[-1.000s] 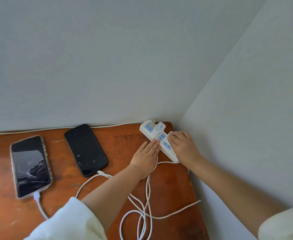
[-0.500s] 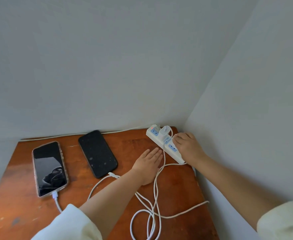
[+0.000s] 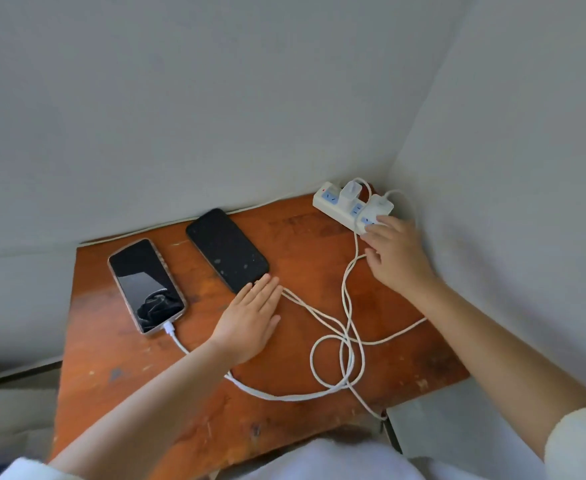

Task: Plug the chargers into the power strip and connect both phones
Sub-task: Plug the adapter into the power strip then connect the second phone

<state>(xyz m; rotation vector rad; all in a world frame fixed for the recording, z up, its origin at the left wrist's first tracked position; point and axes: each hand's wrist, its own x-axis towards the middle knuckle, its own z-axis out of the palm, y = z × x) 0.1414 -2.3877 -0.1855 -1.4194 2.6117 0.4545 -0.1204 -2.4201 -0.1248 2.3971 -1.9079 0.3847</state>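
A white power strip (image 3: 340, 207) lies in the table's far right corner with two white chargers plugged in, one (image 3: 350, 190) toward its far end and one (image 3: 379, 204) nearer me. My right hand (image 3: 397, 259) rests open over the strip's near end, fingertips touching it. My left hand (image 3: 250, 317) lies flat and open on the table, its fingertips at the near end of the black phone (image 3: 227, 249), hiding that phone's port. A cased phone (image 3: 146, 285) lies to the left with a white cable plugged in. White cables (image 3: 345, 344) loop between my arms.
The small red-brown wooden table (image 3: 284, 427) sits in a corner between grey walls (image 3: 215, 98). A thin white cord runs along the back edge. A pale surface (image 3: 433, 424) lies beyond the table's near right corner.
My left hand slid away from the power strip to the near end of the black phone. My right hand stayed on the strip. The view shifted, showing more of the table.
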